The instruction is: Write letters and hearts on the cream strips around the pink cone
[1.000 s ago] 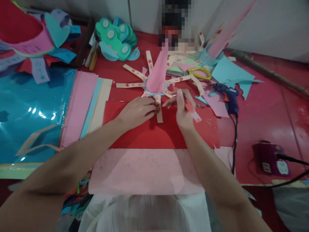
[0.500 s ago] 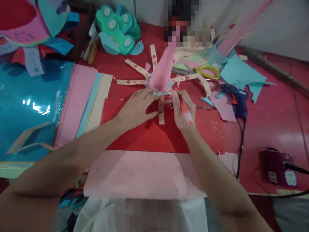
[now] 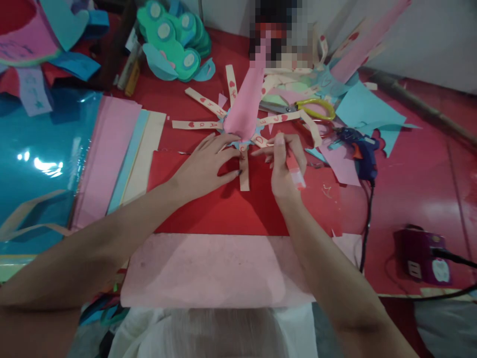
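Observation:
A pink paper cone stands on a light-blue base with several cream strips spread around it, some bearing red letters and hearts. The strip nearest me points toward me and carries red marks near its top. My left hand lies beside it, fingers stretched and apart, thumb and index tips at its left edge. To the right, my right hand is closed around a red marker. The marker's tip is hard to make out; the hand is apart from the nearest strip. Beneath lies a red sheet.
Yellow-handled scissors, blue paper and a glue gun lie to the right. A purple power socket box sits farther right. Left are pink sheets and a blue plastic-covered pack. Green paper shapes lie behind.
My right hand has moved slightly right, away from the near strip, with the marker still in it. My left hand keeps its place at the strip. The whole view has shifted a little.

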The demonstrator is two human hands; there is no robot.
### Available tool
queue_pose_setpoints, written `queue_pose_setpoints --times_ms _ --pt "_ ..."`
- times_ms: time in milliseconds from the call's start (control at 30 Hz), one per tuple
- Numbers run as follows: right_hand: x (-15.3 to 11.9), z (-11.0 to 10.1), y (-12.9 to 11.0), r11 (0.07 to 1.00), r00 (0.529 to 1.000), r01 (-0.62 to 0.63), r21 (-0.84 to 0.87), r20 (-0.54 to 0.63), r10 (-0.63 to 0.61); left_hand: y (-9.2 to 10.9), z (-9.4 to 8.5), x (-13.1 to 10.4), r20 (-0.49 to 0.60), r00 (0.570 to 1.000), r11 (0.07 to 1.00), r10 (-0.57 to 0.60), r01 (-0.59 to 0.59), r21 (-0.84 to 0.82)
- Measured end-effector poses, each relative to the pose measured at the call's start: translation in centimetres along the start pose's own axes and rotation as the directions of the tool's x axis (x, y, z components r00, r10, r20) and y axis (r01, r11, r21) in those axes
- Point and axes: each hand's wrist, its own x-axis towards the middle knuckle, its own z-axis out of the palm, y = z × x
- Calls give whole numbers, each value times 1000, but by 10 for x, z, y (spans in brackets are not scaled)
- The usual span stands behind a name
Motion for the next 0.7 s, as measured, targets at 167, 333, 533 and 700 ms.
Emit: queue_pose_setpoints --times_ms 167,333,533,700 --pt "-3 1 2 1000 994 7 -23 107 -4 0 0 0 5 1000 1000 -4 4 -9" --pt "-6 -1 -5 994 986 83 -69 150 -72 -1 1 0 -3 1000 1000 -7 7 -26" --pt "-4 -4 -6 981 975 126 -145 199 -96 -1 2 0 9 1000 1000 -15 15 -2" --pt "-4 -4 -5 981 972 135 -141 209 -104 0 1 0 43 999 1000 -9 9 17"
